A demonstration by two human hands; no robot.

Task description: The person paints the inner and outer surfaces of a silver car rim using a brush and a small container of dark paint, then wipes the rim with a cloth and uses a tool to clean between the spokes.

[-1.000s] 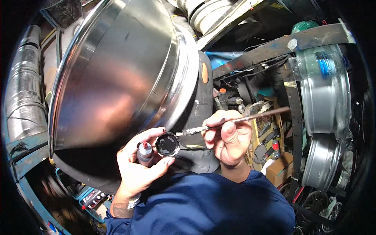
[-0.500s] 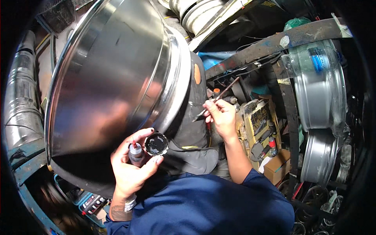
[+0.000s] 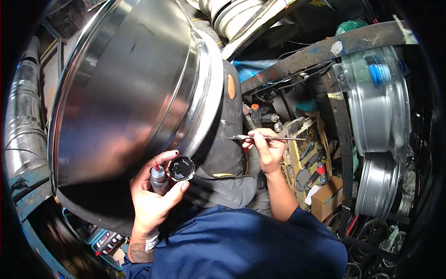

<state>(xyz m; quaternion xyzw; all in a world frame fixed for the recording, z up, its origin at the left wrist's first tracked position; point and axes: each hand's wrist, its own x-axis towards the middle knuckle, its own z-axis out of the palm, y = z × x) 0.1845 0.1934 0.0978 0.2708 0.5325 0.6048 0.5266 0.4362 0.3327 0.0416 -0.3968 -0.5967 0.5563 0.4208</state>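
Observation:
My left hand (image 3: 152, 200) is closed around a small clear squeeze bottle (image 3: 159, 180) with a red tip, and also pinches a round cap (image 3: 181, 168) holding black paint. Between the fingertips of my right hand (image 3: 269, 151) lies a thin paintbrush (image 3: 283, 138), roughly level, its bristles pointing left and its handle to the right. In front of my left hand stands a large shiny metal wheel rim (image 3: 125, 88), tilted on its side. Dark padding (image 3: 220, 149) lies between the rim and my right hand. The brush tip is apart from both the cap and the rim.
Silver wheels (image 3: 376, 118) stand on a metal rack (image 3: 320, 56) at the right. Beyond my right hand are small bottles (image 3: 255, 113) and a worn yellow case (image 3: 304, 158). A cardboard box (image 3: 326, 197) sits lower right, a blue toolbox (image 3: 100, 238) lower left.
The brush in my right hand has swung from a steep slant to nearly level. My right hand has shifted slightly down; my left keeps its hold on the bottle and cap.

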